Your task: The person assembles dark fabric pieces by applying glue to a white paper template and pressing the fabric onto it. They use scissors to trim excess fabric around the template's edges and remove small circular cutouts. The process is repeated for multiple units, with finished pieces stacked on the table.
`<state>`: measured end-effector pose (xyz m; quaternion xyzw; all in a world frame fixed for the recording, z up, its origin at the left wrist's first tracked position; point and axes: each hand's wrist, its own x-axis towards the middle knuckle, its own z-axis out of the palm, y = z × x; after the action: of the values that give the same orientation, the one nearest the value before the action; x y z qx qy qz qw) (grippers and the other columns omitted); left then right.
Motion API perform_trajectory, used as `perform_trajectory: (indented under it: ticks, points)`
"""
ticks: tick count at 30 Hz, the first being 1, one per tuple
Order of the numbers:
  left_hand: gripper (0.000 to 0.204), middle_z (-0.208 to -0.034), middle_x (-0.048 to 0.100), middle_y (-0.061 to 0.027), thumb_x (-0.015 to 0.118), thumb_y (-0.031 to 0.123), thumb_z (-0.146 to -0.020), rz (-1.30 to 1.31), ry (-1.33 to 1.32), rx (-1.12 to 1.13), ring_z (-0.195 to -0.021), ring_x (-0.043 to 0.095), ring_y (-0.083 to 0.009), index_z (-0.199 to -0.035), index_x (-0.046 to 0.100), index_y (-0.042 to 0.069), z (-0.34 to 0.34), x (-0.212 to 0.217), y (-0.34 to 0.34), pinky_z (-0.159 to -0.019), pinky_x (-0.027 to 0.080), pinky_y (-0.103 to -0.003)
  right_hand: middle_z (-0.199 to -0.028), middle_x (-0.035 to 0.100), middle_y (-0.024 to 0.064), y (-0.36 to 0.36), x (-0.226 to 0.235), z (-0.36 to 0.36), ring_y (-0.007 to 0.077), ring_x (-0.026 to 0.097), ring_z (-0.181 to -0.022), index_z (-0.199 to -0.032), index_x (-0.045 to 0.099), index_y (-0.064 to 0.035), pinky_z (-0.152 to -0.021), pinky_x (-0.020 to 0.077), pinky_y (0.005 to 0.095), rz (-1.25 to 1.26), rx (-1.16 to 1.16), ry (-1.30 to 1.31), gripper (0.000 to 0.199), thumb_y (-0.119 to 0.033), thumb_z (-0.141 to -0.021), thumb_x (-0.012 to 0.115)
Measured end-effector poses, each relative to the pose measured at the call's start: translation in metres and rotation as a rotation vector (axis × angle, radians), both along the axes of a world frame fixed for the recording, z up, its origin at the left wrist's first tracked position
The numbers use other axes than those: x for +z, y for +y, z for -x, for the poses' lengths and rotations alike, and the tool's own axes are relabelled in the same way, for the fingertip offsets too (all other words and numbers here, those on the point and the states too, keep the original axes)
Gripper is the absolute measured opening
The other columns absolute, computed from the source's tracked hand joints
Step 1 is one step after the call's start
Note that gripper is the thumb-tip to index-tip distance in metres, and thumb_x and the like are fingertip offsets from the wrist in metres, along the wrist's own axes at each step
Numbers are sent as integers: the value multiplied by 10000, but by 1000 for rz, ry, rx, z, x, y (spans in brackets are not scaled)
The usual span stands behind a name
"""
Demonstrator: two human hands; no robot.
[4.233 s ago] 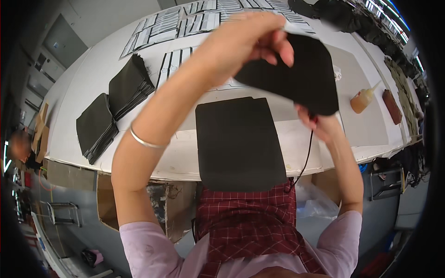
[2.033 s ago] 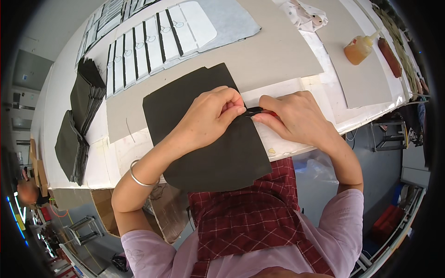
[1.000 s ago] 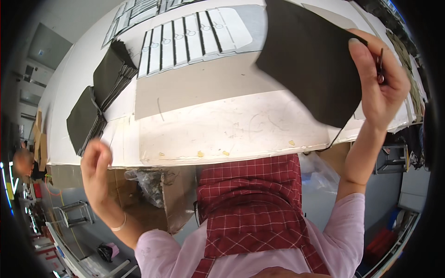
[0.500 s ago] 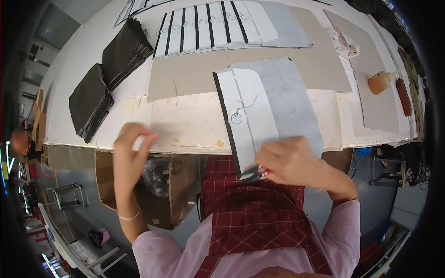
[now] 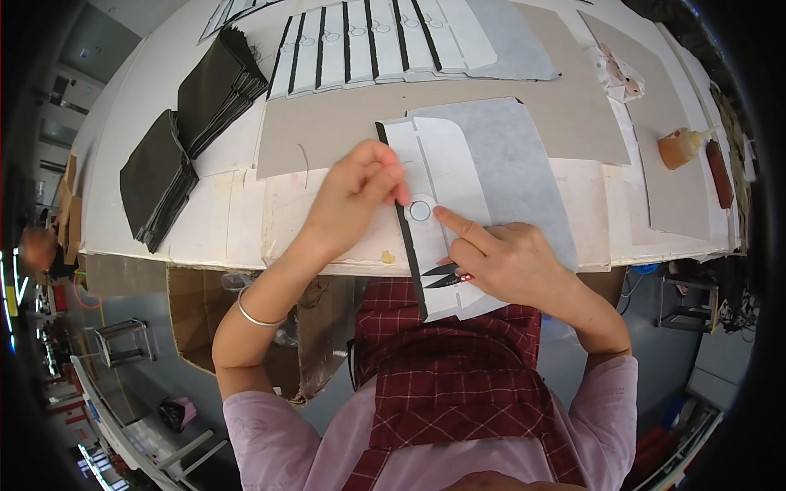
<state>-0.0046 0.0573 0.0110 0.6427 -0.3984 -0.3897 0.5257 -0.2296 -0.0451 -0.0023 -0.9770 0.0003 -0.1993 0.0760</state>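
A: Centrally, a white panel [image 5: 442, 172] with a black strip along its left edge is shown lying face-up on the bench [image 5: 213, 229], its near end overhanging the front edge above the lap. Which step is judged to be in hand?

B: Positioning and smoothing is judged to be in hand. The left hand [image 5: 360, 192] is laid on the panel with fingers curled together, pressing beside the small ring [image 5: 420, 211] printed on it. The right hand [image 5: 503, 262] is closed around a pair of small black snips [image 5: 446, 275], while its forefinger is extended to touch the panel just right of the ring.

A: What is called for next?

B: Probably the panel must be kept flat and still under the left hand while the snips are brought to their mark; the blades' state cannot be told.

A: How are edges and free room described?

B: The bench edge is crossed by the panel, so the unsupported end may sag. Grey sheet [image 5: 524, 164] lies under and right of it. A row of similar white panels [image 5: 385, 41] is set farther back, dark stacked pieces [image 5: 188, 123] well to the left, and a glue bottle [image 5: 679, 147] well to the right. Open board is left between these on both sides.
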Motion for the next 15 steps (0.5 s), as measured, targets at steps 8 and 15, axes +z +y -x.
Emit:
perform_trajectory:
  ticks: [8, 15]
  points:
    - [158, -922, 625, 3, 748, 109, -855, 179, -870, -74, -1028, 546, -203, -1004, 696, 99, -10, 6, 15, -825, 420, -319, -1318, 644, 128, -1, 1, -2, 108, 572, -479, -731, 585, -87, -460, 490, 263, 3, 41, 13, 198, -204, -843, 700]
    - [114, -992, 652, 2, 767, 133, -828, 143, -1008, -233, -1169, 529, -252, -929, 721, 106, -11, 1, 6, -966, 346, -418, -1352, 627, 128, 0, 3, -7, 128, 567, -461, -707, 590, -77, -439, 478, 269, -46, 56, 87, 158, -159, -825, 658]
